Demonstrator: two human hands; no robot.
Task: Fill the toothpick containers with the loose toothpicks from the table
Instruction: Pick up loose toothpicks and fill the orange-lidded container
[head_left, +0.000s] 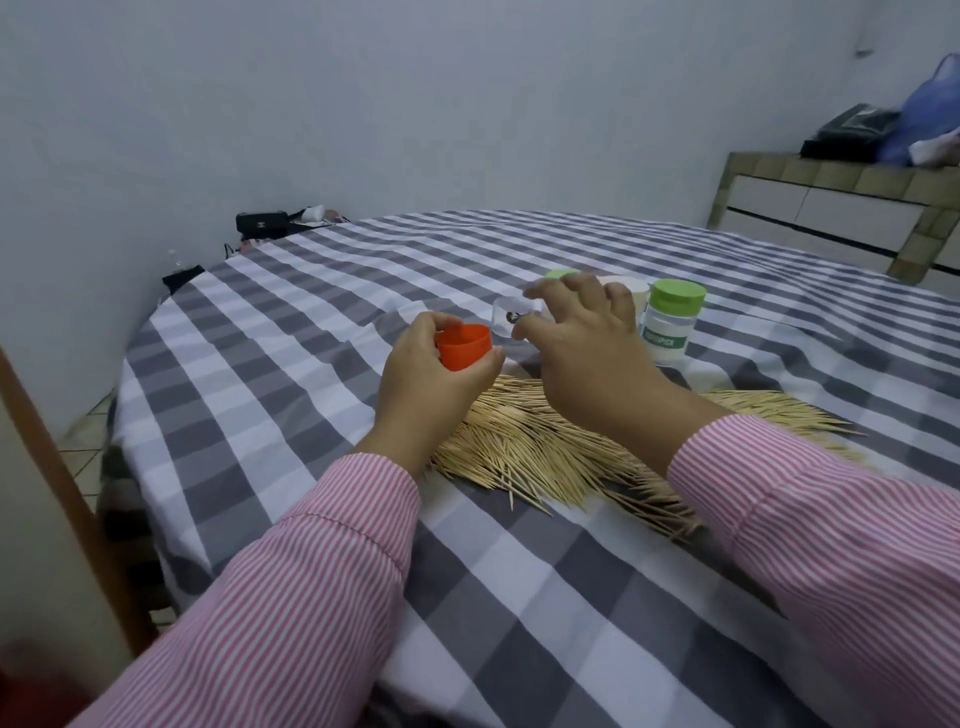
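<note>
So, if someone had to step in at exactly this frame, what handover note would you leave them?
Left hand grips an orange plastic cap, off its container.
Right hand reaches round a clear plastic container; whether it has closed on it I cannot tell.
A white toothpick container with a green lid stands just to the right, lid on. Another green lid shows behind the right hand; its container is hidden.
The pile of loose wooden toothpicks lies on the grey-and-white checked tablecloth, under both wrists.
Done: one cap is off. Left: seemingly all the filling, since the pile looks large.
</note>
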